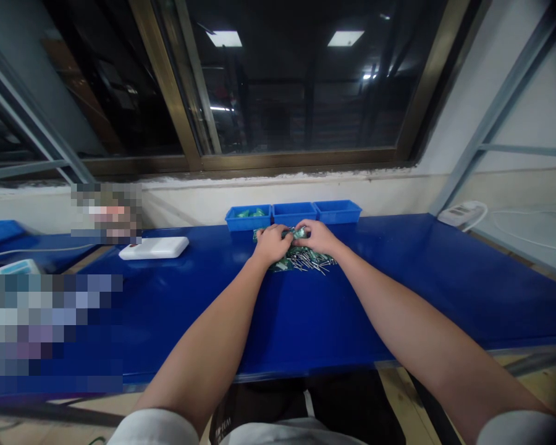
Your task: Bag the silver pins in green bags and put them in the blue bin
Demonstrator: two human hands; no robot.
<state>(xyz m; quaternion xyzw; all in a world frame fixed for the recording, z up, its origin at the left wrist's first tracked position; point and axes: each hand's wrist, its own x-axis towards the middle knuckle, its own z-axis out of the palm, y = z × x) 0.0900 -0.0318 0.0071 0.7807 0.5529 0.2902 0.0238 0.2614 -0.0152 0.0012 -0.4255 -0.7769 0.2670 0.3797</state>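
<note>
My left hand [272,243] and my right hand [319,236] meet over a small pile near the back of the blue table. Between their fingertips is a small green plastic packet [299,233], with the fingers of both hands curled closed on it. Just below lie loose, thin, silvery metal pins [311,262], like screws or nails; their exact kind is too small to tell. More green packets [283,264] lie around and under them, partly hidden by my hands.
Behind the pile, three blue bins stand against the wall: a left bin [228,220] holding green packets, a middle bin [294,210] and a right bin [338,212]. A white power strip [155,248] lies to the left, and another white device [462,214] sits at the right.
</note>
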